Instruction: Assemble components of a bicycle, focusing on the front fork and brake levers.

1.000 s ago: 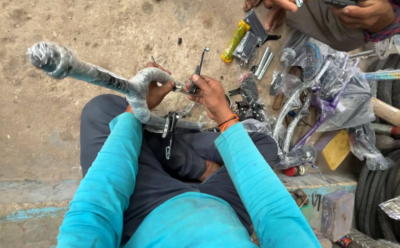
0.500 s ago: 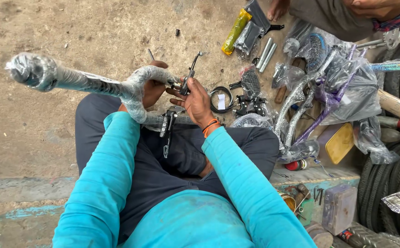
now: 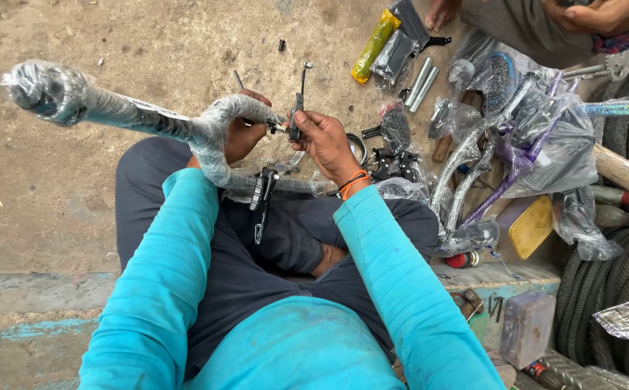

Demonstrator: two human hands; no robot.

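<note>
a plastic-wrapped bicycle handlebar [image 3: 148, 119] is held over the lap of a seated person in turquoise sleeves. its long axis runs from the bulky wrapped end at the upper left down toward the middle of the view, where it bends and passes in front of the knees. the left hand [image 3: 246, 133] is closed round the bend of the bar, fingers curled behind the wrapping, so only part of it is seen. the right hand [image 3: 325, 141] lies just to the right of it, shut on a slim metal wrench [image 3: 299, 97] that stands nearly upright, its head pointing away from the body. the lower end of the wrench meets a small clamp fitting [image 3: 279, 130] on the bar, between the two hands; the right hand is the nearer one to it. a black brake lever [image 3: 262, 195] hangs from the bar below, over the dark trousers.

on the concrete floor [image 3: 76, 209] to the right lie more wrapped bicycle parts: a purple frame [image 3: 517, 162] in clear film, a yellow packet [image 3: 374, 45], two metal tubes [image 3: 421, 81], a black pedal [image 3: 394, 165]. tyres [image 3: 618, 303] are stacked at the right edge. another person's bare foot [image 3: 444, 13] and hands are seen at the top right, well apart from the work.
</note>
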